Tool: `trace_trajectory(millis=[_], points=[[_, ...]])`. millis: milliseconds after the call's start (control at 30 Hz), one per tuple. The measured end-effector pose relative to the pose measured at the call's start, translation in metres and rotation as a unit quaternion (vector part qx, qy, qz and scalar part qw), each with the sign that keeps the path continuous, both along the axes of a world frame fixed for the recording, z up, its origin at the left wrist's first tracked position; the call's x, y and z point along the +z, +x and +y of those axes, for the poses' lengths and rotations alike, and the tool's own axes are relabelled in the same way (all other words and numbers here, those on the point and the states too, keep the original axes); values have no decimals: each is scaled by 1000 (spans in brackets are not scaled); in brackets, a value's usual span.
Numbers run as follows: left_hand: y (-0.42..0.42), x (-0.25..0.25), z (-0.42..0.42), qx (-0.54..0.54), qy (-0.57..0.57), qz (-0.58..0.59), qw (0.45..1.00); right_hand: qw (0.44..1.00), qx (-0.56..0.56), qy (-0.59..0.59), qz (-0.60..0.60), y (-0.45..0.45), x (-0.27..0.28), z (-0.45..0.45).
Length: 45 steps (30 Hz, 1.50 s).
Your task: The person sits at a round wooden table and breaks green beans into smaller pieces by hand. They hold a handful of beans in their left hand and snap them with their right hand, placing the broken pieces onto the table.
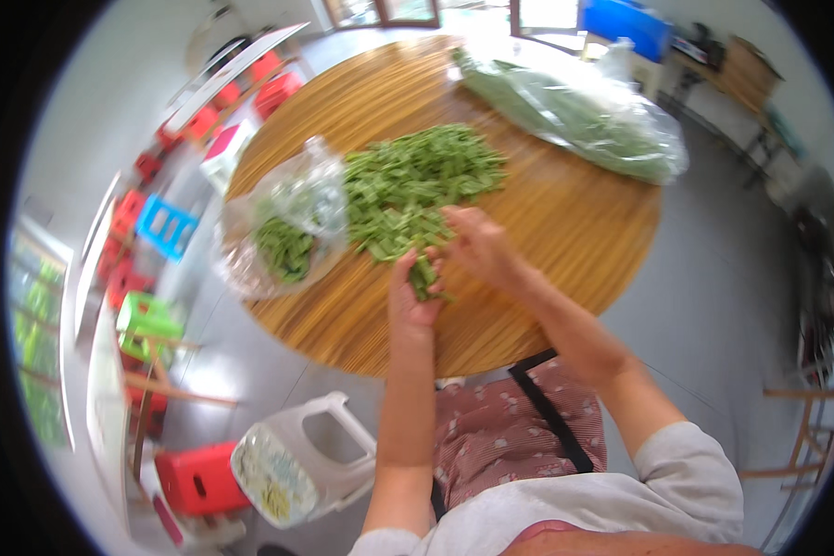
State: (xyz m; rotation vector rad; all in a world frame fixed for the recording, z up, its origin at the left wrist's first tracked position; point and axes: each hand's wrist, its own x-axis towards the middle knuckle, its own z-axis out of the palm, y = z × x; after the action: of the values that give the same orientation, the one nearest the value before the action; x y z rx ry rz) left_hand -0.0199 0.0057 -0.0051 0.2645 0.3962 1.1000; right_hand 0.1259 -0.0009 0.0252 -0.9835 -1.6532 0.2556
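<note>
On the round wooden table (563, 236) lies a broad pile of short green vegetable pieces (424, 167) that look like snapped green beans. My left hand (415, 295) is at the near edge of this pile, palm up, with a small bunch of green pieces (422, 276) in its curled fingers. Just to the right, my right hand (483, 243) hovers by the pile's near right edge, its fingers bent. Blur hides whether anything is between those fingertips. Left of the pile, an open clear plastic bag (320, 184) holds more green pieces (283, 249).
A large clear plastic bag (577, 118) of long green vegetables lies at the table's far right. A pale plastic stool (340, 431) and a red stool (198, 479) stand at the lower left. Farther left are a green stool (146, 323) and a blue stool (167, 226).
</note>
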Motion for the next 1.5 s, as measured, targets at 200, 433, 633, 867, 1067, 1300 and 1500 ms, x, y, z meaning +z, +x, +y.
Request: trace_trajectory(millis=[200, 433, 633, 867, 1067, 1300, 1500], points=[[-49, 34, -49, 6, 88, -47, 995, 988, -53, -139, -34, 28, -24, 10], [-139, 61, 1, 99, 2, 95, 991, 984, -51, -152, -78, 19, -20, 4], [-133, 74, 131, 268, -70, 216, 936, 986, -26, -155, -59, 28, -22, 8], [-192, 78, 184, 272, 117, 372, 880, 990, -7, -132, -41, 14, -20, 5], [-156, 56, 117, 404, 65, 402, 819, 991, -27, -124, -41, 17, -25, 6], [-40, 54, 7, 387, 140, 386, 826, 986, -49, -128, -95, 33, -25, 11], [18, 47, -11, 191, 143, 390, 889, 973, -85, -82, -201, 8, -31, 9]])
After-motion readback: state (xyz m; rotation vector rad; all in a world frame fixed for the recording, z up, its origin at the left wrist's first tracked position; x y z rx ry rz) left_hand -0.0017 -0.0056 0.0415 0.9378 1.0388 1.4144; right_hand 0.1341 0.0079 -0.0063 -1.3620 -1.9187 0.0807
